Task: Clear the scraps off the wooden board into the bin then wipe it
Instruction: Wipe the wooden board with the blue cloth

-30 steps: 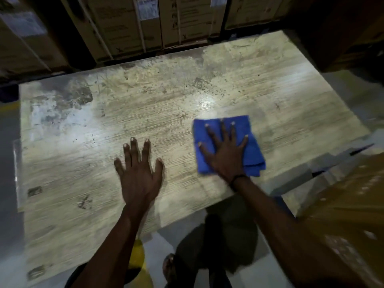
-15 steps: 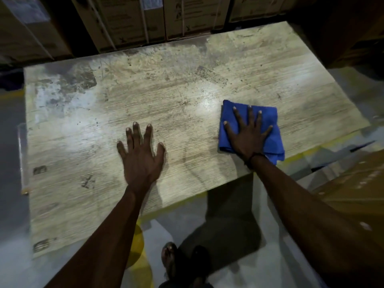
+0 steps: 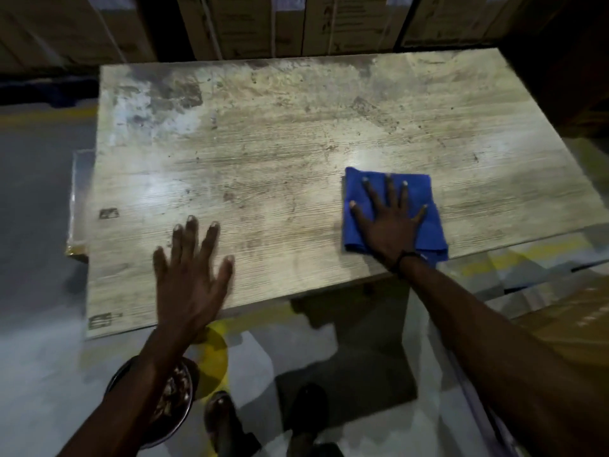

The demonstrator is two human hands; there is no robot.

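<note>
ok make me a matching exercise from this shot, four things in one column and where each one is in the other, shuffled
Things:
1. blue cloth
2. left hand
3. right hand
4. bin

Places:
A. on the floor below the board's near edge, scraps inside
B. flat on bare wooden board, fingers spread
C. pressed flat on top of the cloth
D. on the board near its right near edge

Pairs: 1-D, 2-B, 3-C, 4-A

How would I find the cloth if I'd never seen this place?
Look at the big wooden board in the middle. Near its front right edge, the right hand presses flat on the cloth. It is the only bright blue thing there, folded into a rough square.
</note>
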